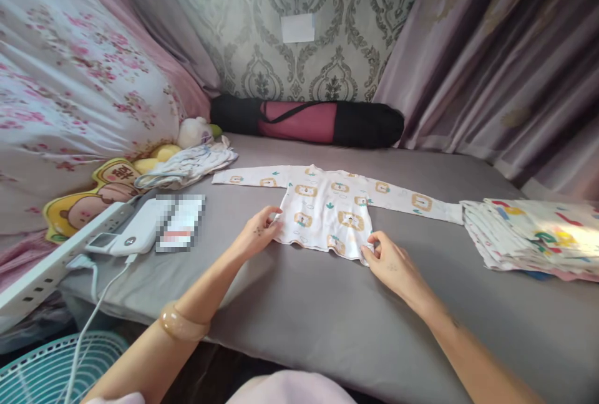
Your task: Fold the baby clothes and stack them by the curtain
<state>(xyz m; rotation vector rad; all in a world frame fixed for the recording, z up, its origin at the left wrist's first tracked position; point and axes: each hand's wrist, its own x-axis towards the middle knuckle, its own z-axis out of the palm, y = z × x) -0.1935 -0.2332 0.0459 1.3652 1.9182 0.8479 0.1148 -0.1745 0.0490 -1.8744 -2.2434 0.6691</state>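
A small white long-sleeved shirt with tan and green prints lies spread flat on the grey bed sheet, both sleeves stretched out sideways. At its lower left corner, my left hand pinches the edge of the cloth between thumb and fingers. My right hand grips the hem at the lower right corner in the same way. The hem between the two hands is slightly wavy. The right cuff reaches a stack of folded clothes.
At the back lies a long black and maroon bag. On the left are crumpled cloths, plush toys, a white device with a cable, a blurred phone-like object and a power strip. A turquoise basket stands below the bed edge.
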